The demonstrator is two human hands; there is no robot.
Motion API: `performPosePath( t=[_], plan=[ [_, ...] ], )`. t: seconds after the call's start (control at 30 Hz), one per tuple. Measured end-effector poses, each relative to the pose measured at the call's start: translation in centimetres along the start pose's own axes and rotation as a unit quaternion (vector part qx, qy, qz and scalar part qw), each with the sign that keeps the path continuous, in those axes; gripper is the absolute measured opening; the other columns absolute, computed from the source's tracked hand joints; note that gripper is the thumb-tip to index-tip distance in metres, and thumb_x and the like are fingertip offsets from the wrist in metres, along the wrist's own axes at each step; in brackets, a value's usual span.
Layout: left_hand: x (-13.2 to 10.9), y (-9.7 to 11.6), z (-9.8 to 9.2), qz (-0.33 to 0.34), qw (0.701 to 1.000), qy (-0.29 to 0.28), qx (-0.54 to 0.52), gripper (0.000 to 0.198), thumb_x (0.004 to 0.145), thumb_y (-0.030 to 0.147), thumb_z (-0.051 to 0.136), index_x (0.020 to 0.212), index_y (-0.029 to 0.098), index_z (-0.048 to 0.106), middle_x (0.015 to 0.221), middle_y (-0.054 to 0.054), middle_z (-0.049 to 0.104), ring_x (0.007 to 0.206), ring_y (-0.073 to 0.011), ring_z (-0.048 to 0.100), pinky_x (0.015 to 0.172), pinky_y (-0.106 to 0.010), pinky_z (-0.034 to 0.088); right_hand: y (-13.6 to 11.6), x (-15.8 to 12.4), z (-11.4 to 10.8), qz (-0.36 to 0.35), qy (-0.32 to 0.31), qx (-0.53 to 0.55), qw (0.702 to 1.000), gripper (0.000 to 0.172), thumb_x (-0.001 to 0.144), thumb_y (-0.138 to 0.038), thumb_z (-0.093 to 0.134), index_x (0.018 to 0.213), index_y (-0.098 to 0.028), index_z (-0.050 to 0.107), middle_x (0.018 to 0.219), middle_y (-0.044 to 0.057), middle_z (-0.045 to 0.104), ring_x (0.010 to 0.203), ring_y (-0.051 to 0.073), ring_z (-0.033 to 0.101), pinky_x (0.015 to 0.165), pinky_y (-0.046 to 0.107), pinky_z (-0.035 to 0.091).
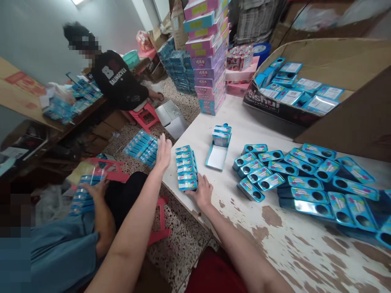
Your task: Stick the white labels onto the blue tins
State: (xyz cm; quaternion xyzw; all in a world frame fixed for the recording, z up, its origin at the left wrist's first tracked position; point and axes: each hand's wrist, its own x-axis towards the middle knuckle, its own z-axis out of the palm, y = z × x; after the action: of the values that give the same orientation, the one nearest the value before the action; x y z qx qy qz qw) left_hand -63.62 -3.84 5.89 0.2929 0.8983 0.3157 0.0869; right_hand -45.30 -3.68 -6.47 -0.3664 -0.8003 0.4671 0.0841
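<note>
My left hand (164,154) is raised off the table's left edge, fingers stretched and nothing visible in them. Just beyond it is a stack of blue wrapped packs (139,147), partly hidden by the fingers. On the table, my right hand (203,190) cups the near right corner of a row of small blue boxes (185,167), thumb along the near end and fingers at the side. Behind that row lies an open blue carton (218,156) with a white inside and a few small boxes at its far end.
Many blue tins with round holes (308,183) cover the table's right side. A cardboard box (275,108) of blue packs stands behind them, near a tall stack of pink and purple cartons (207,73). A co-worker at left holds blue packs (84,195); another person (119,81) sits farther back.
</note>
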Motion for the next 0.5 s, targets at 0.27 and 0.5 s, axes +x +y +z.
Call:
performPosePath(
  t=[0.27, 0.5],
  plan=[
    [-2.1, -0.1, 5.4, 0.052, 0.981, -0.027, 0.185, 0.073, 0.089, 0.049, 0.045, 0.144, 0.006, 0.024, 0.153, -0.020, 0.016, 0.142, -0.0326, 0.011, 0.112, -0.056, 0.009, -1.7, 1.8, 0.2, -0.001, 0.024, 0.108, 0.994, 0.085, 0.069, -0.049, 0.070, 0.137, -0.011, 0.037, 0.142, 0.020, 0.041, 0.138, 0.041, 0.018, 0.105, 0.057, 0.018],
    [-4.0, 1.0, 5.4, 0.102, 0.958, 0.029, 0.268, 0.073, 0.088, 0.057, 0.033, 0.145, 0.013, 0.024, 0.154, -0.015, 0.012, 0.142, -0.0345, 0.009, 0.109, -0.062, 0.012, 1.0, -4.6, -4.3, -0.029, 0.015, 0.060, 0.998, 0.076, 0.069, -0.036, 0.073, 0.135, -0.016, 0.043, 0.142, 0.014, 0.043, 0.129, 0.032, 0.041, 0.108, 0.045, 0.032]
  ],
)
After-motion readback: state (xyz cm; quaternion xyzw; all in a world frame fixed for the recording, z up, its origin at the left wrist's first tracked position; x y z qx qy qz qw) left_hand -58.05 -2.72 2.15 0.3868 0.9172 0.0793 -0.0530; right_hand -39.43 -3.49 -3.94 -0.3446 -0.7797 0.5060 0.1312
